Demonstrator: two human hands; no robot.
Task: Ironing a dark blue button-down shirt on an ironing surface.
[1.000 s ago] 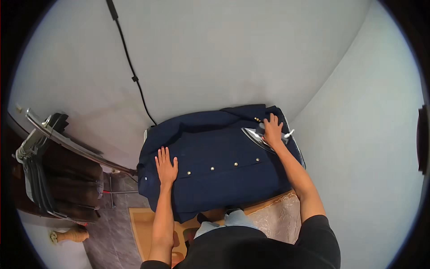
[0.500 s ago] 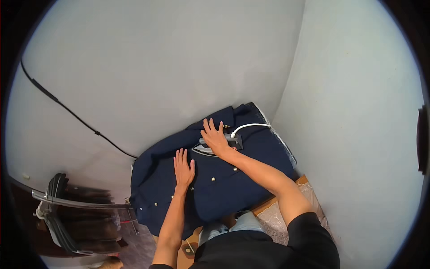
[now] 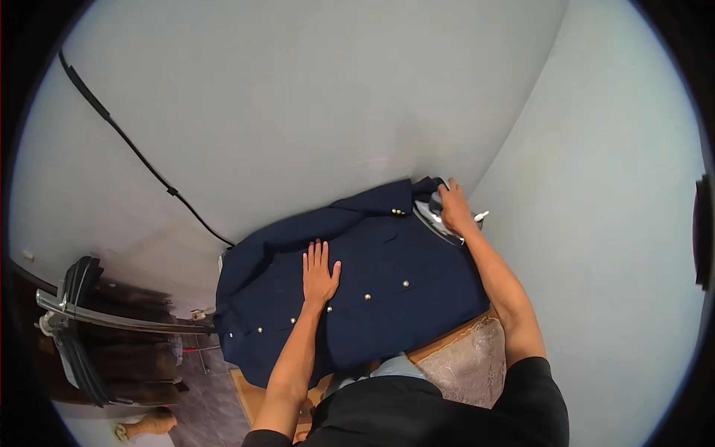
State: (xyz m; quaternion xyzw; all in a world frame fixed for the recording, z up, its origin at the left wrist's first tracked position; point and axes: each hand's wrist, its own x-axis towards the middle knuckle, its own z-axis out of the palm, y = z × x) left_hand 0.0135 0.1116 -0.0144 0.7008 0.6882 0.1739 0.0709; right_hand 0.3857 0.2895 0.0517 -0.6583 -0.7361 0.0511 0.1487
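Note:
A navy blue jacket (image 3: 387,261) lies spread over the work surface before me, with a row of round gold buttons along its near side. Fingers stretched out, my left hand (image 3: 320,277) presses flat on its middle, above the buttons. At the jacket's far right end, my right hand (image 3: 455,211) grips a clothes iron (image 3: 427,217) by its handle. The iron's silver body is partly covered by my fingers, and I cannot tell whether it touches the cloth. Part of its white cord (image 3: 482,216) shows beside my wrist. Small gold buttons (image 3: 398,211) sit on the sleeve end left of the iron.
Grey walls (image 3: 313,97) meet behind the work surface at the right. A black cable (image 3: 141,160) runs down the wall at left. Dark garments (image 3: 89,350) hang by a metal rail (image 3: 141,319). Patterned cloth (image 3: 473,365) covers a wooden edge near my right elbow.
My right hand has carried the iron from the jacket's middle to its far right end and turned it. My left hand stays flat on the jacket. The view has shifted slightly.

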